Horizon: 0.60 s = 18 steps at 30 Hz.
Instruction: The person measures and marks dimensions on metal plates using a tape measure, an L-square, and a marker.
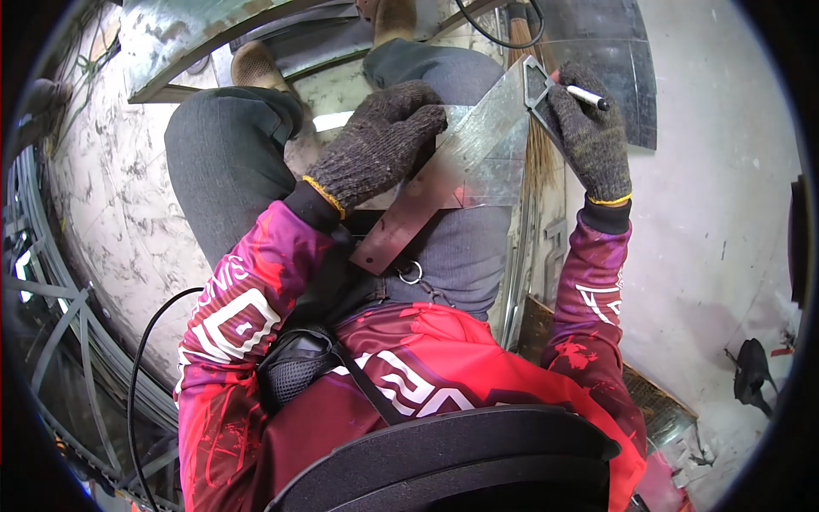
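Note:
A long flat metal strip (426, 183) lies slantwise above my lap, over a shiny sheet metal piece (499, 162). At its upper end is a small metal angle tool (536, 84). My right hand (590, 132), in a dark knitted glove, is closed around a white marker (583, 96) with a black end, its fingers beside the angle tool. My left hand (380, 141), gloved alike, has its fingers curled together at the left edge of the strip and sheet; what they grip is hidden.
A curved metal panel (188, 38) stands at the upper left, and another sheet (610, 60) at the upper right. A broom (539, 158) lies beside my leg. Bundled metal strips (64, 299) and a black cable (136, 375) are at left. A black object (752, 375) lies at right.

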### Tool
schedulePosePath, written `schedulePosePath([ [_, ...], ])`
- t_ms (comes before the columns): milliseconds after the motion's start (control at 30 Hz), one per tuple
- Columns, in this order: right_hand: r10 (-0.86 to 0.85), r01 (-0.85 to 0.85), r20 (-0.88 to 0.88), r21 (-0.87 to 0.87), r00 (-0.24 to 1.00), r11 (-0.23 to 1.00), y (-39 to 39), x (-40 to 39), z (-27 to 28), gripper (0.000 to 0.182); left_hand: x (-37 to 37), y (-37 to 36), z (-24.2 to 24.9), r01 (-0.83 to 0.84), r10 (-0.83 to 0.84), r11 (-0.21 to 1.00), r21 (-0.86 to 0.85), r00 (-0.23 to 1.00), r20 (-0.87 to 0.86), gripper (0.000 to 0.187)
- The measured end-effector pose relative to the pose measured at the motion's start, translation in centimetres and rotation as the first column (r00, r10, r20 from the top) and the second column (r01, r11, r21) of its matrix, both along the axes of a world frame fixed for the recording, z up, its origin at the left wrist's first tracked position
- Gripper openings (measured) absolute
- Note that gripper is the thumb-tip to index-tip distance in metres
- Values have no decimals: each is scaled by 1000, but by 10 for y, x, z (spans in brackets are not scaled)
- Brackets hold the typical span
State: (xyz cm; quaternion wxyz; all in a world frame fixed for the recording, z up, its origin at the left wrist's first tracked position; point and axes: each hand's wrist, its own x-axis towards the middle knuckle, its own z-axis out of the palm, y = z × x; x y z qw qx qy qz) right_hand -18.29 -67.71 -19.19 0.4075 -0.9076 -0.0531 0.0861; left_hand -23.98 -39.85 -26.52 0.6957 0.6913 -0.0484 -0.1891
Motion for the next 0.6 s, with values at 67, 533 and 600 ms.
schedulePosePath([
  [67, 23, -23, 13, -41, 1000, 999, -1, 1, -2, 24, 1, -1, -1, -6, 6, 1000, 1, 1000, 27, 24],
  [533, -23, 23, -19, 23, 1000, 999, 4, 3, -2, 27, 1, 0, -3, 1, -1, 1000, -27, 1000, -30, 23],
  [600, -9, 9, -21, 5, 1000, 1000, 5, 3, 0, 27, 0, 1, 0, 2, -3, 1000, -20, 999, -35, 23],
])
